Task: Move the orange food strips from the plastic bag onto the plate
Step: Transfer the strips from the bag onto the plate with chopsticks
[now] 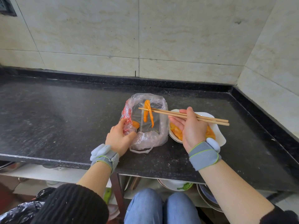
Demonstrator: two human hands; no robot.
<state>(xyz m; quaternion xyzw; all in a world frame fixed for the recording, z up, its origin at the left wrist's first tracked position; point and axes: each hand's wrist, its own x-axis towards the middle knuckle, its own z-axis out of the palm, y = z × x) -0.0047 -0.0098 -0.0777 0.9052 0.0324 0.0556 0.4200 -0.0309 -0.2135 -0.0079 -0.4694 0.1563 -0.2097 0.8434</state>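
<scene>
A clear plastic bag (157,136) with its rim rolled down sits open on the black counter. My left hand (119,137) grips its left edge, where red print shows. My right hand (191,128) holds wooden chopsticks (210,118) whose tips pinch an orange food strip (147,113) hanging above the bag's opening. Another orange piece (135,124) lies inside the bag near my left hand. To the right of the bag stands a white plate (219,135) with several orange strips (175,130) on it, partly hidden under my right hand.
The black counter (64,120) runs left and forward, with a raised edge at the back and right against tiled walls. Bowls and plates (178,185) sit on a shelf under the counter. My knees show below.
</scene>
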